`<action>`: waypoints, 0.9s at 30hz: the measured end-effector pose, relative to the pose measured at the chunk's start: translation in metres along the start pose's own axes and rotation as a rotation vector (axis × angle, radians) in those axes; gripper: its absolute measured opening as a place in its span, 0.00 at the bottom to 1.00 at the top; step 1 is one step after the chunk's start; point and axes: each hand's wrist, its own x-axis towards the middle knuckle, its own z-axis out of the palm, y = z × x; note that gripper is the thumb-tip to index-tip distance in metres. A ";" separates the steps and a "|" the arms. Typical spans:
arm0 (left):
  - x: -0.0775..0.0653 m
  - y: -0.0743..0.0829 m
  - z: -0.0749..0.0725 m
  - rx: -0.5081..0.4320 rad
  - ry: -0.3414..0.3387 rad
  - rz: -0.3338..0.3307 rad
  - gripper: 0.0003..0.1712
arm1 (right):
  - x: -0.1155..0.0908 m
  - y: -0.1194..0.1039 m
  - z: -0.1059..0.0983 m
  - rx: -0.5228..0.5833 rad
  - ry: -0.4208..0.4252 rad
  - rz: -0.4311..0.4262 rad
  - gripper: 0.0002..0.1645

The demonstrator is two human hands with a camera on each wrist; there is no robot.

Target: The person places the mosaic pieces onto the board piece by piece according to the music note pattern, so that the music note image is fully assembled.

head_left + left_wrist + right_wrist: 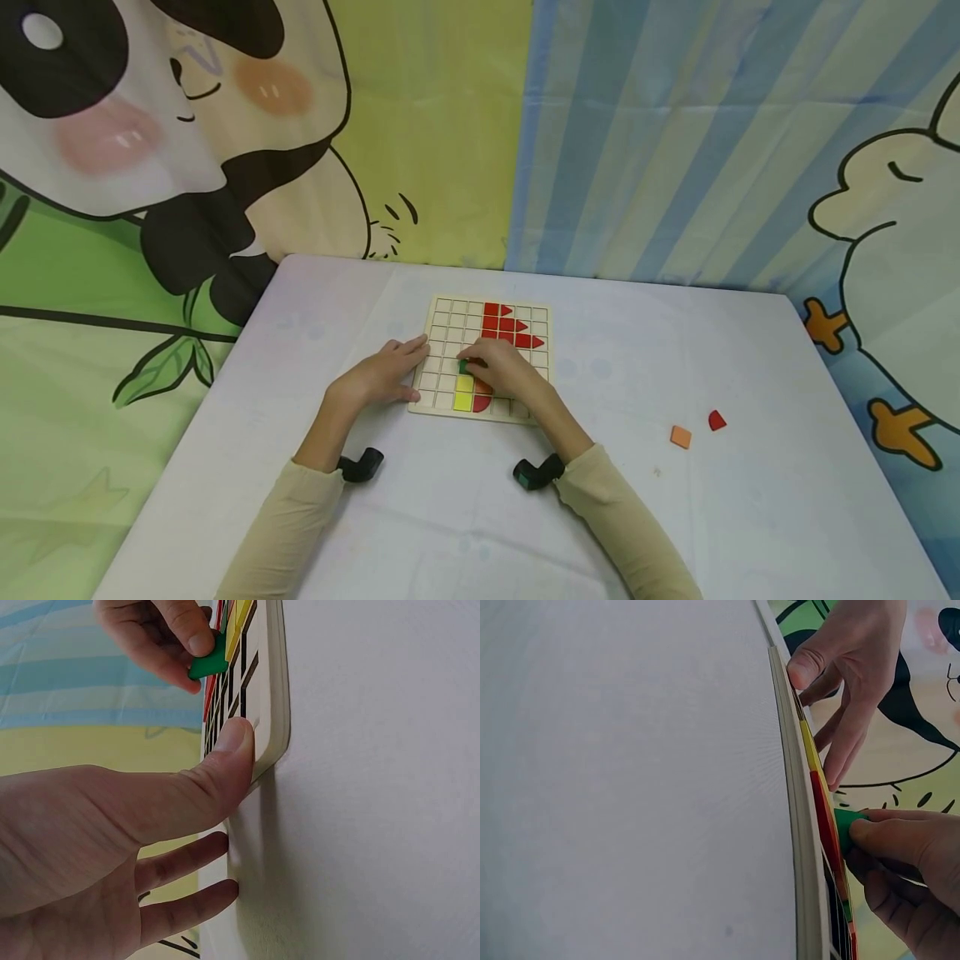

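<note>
A wooden grid board (442, 321) lies flat on the table. My right hand (504, 368) pinches a green tile (211, 661) between thumb and fingers at the board, just above the yellow tiles (463, 401). The tile stands tilted to the board in the left wrist view. My left hand (381, 372) rests at the board's left edge, its thumb on the near corner and its fingers stretched along the side. Red tiles (491, 323) fill cells in the upper rows, partly covered by the right hand. Beside the yellow tiles sit an orange piece (482, 387) and a rounded red piece (481, 404).
On the table (630, 533) to the right lie a loose orange square tile (680, 437) and a red piece with a curved edge (717, 420). Black wrist-worn devices (362, 466) stick out from both cuffs. A printed cloth backdrop (435, 125) hangs behind the table.
</note>
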 end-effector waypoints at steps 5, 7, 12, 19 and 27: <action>0.002 -0.001 0.001 0.001 -0.002 -0.008 0.48 | 0.000 -0.001 0.000 -0.036 -0.004 -0.018 0.15; 0.002 0.000 0.001 0.007 -0.002 -0.006 0.48 | 0.000 -0.001 -0.001 -0.054 -0.004 -0.030 0.15; 0.000 0.000 0.000 0.014 0.000 0.001 0.48 | 0.000 -0.003 -0.002 -0.075 0.001 -0.037 0.15; 0.000 0.000 0.000 0.018 0.010 0.006 0.48 | 0.001 -0.006 -0.002 -0.061 0.013 -0.012 0.07; -0.001 0.001 0.001 0.007 0.009 0.010 0.48 | 0.001 -0.005 -0.001 -0.053 0.004 0.008 0.05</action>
